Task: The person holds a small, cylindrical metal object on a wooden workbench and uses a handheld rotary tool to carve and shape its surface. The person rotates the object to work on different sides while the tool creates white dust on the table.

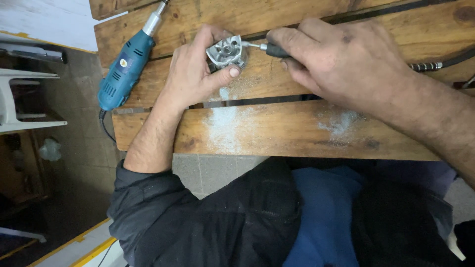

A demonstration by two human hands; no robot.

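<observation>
**Grip on a small metal casting, rotary bit at its edge**

Left grip first: the left hand [195, 74] is wrapped around a small silvery metal part [226, 51], thumb pressed along its near edge and fingers curled behind it, pinning it down on the wooden counter [277, 133]. Its open, bored face looks up toward the camera, with a few round holes showing in it. Much of its body is hidden behind the thumb and fingers, so its full outline is hard to make out.

Over to the right grip: the right hand [341, 62] pinches a slim black handpiece [274, 49], fingertips pressed together round it like a pen. Its long axis runs nearly level, left to right, and its thin steel bit [251, 45] points left, meeting the part's right edge. Most of the handpiece is buried under the fingers. Behind the right wrist, a black flexible shaft [448, 62] with a coiled metal collar trails off the right edge of view.

Just below the left grip, pale, fine dust [225, 126] is strewn over the rough, slatted planks, with a second patch beneath the right hand. Left of the left grip, well apart, a teal rotary tool [123, 69] lies on the counter, nose pointing up and right, its tip cut off by the top of the frame.
</observation>
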